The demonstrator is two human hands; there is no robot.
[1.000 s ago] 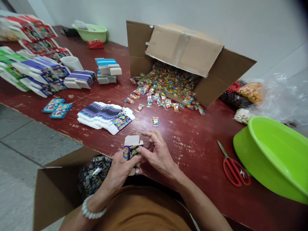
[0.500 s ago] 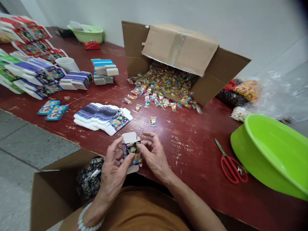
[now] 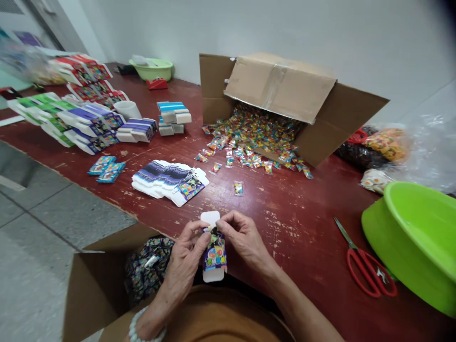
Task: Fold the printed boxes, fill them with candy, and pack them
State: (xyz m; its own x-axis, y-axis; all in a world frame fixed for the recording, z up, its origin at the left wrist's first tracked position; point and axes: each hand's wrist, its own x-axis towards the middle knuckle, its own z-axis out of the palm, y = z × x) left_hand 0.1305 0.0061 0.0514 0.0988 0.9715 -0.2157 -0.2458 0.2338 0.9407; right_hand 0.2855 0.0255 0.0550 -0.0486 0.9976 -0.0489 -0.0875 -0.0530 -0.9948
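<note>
Between my hands is a small purple printed candy box point(image 3: 214, 254), its white end flaps sticking out at top and bottom. My left hand point(image 3: 187, 259) grips its left edge, thumb on the printed front. My right hand point(image 3: 245, 237) pinches its upper right corner near the top flap. Just beyond lies a fanned stack of flat purple boxes point(image 3: 167, 180). One wrapped candy point(image 3: 238, 188) rests alone on the red table point(image 3: 285, 223). Many more wrapped candies point(image 3: 256, 128) spill from a cardboard carton point(image 3: 278, 88) lying on its side.
Red-handled scissors point(image 3: 370, 270) and a green basin point(image 3: 409, 247) stand at right. Stacked purple boxes point(image 3: 92, 121), blue boxes point(image 3: 174, 116) and a white cup point(image 3: 127, 110) are at left. An open carton point(image 3: 96, 285) holding dark wrapped packets point(image 3: 149, 266) sits below the table edge.
The view has shifted left, so things appear further right and lower. The box has turned more upright between my hands, and my right fingers have moved to its top corner.
</note>
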